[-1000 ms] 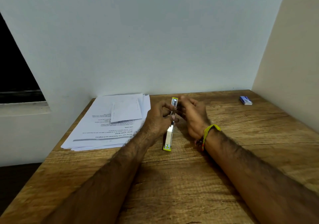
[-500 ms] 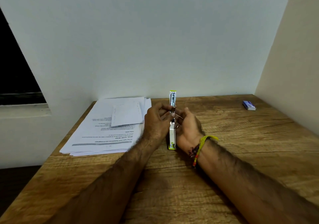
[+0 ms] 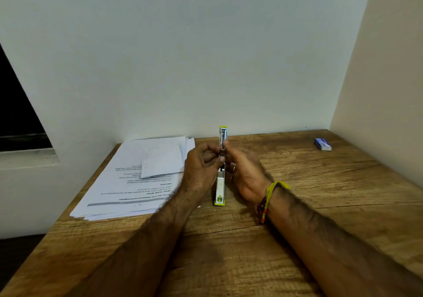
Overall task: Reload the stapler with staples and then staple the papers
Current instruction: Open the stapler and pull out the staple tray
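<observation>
A white and yellow-green stapler lies opened on the wooden table, its base flat and its top arm raised upright toward the wall. My left hand pinches the stapler at its hinge from the left. My right hand closes on the raised arm from the right, fingertips at the metal magazine; whether it holds staples is hidden. A stack of printed papers lies to the left with a smaller folded sheet on top. A small blue staple box sits at the far right.
The wooden table stands in a corner, with a white wall behind and a beige wall on the right. A dark window opening is at the left. The table's left edge runs just past the paper stack.
The stapler's top arm has swung up to stand vertical, and its base has straightened. Both hands have shifted closer around the hinge. The view has tilted slightly upward.
</observation>
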